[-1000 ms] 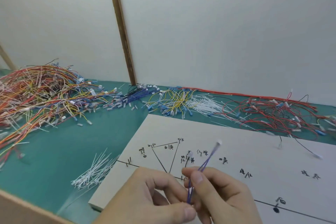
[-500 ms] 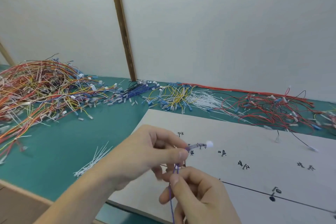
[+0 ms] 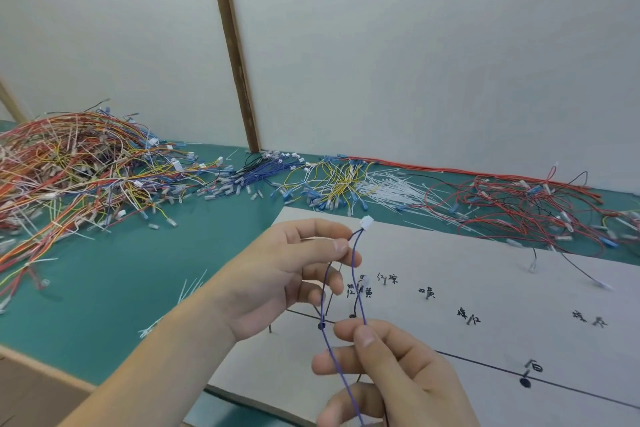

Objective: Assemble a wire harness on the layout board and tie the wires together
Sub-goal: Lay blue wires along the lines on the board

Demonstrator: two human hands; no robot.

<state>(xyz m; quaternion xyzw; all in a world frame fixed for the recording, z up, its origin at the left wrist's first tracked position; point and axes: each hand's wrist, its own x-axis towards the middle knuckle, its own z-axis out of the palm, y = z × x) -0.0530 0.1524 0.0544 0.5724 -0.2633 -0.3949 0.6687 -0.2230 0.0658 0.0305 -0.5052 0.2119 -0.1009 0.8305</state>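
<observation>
Both hands on a purple wire, held up over the layout board

The left hand [image 3: 287,274] pinches the purple wire [image 3: 356,288] between thumb and fingers just below its little white plug [image 3: 367,220], and the right hand [image 3: 391,367] pinches the same wire lower down between thumb and forefinger, so it hangs as a loop between the two with one strand trailing off the bottom edge. It's all in the air above the near-left part of the white board [image 3: 485,270], which has black lines, dots and handwritten labels on it. The board lies on the green table [image 3: 104,288]. Big tangled heap of mixed wires [image 3: 69,166] at the far left, red wires [image 3: 519,204] at the far right, white zip ties [image 3: 391,187] between them along the wall.
</observation>
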